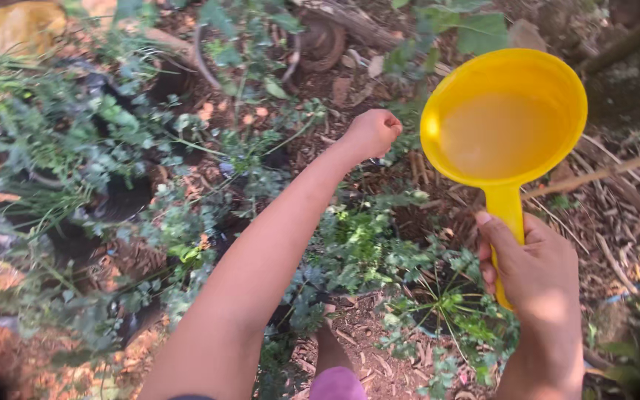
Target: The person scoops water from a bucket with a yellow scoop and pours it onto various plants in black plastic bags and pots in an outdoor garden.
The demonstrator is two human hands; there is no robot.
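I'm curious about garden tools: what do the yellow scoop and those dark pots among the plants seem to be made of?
The yellow scoop, gripped by its handle in the right hand, looks like moulded plastic: one even colour, smooth, slightly glossy, light glowing through the bowl. The dark pots seem to be thin black plastic grow bags, judging by their soft, crumpled rims, though leaves hide much of them.

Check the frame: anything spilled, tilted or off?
Nothing stands out. The right hand holds the yellow plastic scoop level, with cloudy water inside and no visible spill. The left hand is closed in a fist over the small green plants.
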